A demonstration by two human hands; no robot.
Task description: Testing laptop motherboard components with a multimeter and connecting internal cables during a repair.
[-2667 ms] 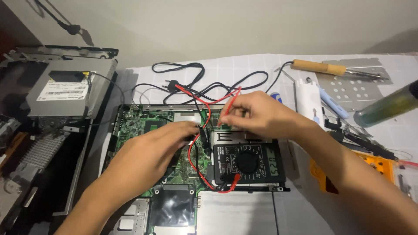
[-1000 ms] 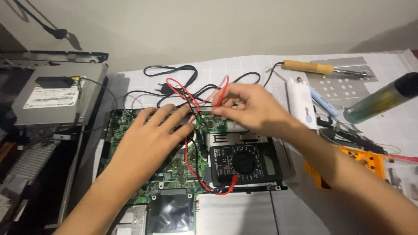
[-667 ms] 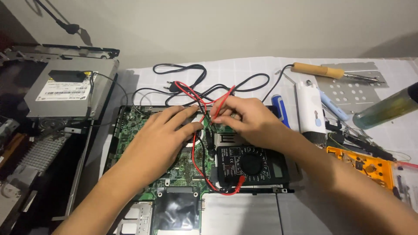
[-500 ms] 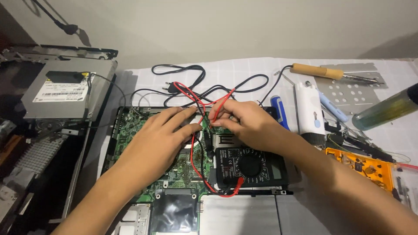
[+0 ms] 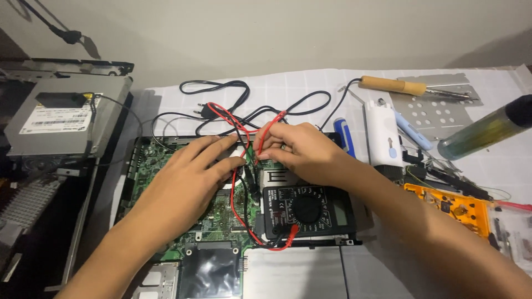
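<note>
A green circuit board point(image 5: 219, 213) lies in an open laptop chassis in front of me. A black multimeter point(image 5: 307, 209) rests on its right part, with red and black leads point(image 5: 244, 213) plugged in at its lower edge. My left hand point(image 5: 185, 180) lies over the board and pinches the black probe point(image 5: 249, 180) against it. My right hand point(image 5: 302, 152) grips the red probe point(image 5: 267, 132), tip pointing down onto the board beside my left fingers.
A soldering iron with a wooden handle point(image 5: 396, 86) and a perforated metal plate point(image 5: 440, 105) lie at the back right. A white device point(image 5: 381, 133), a green bottle point(image 5: 482, 133) and an orange part point(image 5: 457, 207) stand to the right. A disc drive point(image 5: 61, 113) sits at left.
My two hands have come closer together over the board's upper middle. The left hand slid up and right to the black probe; the right hand lowered the red probe's tip.
</note>
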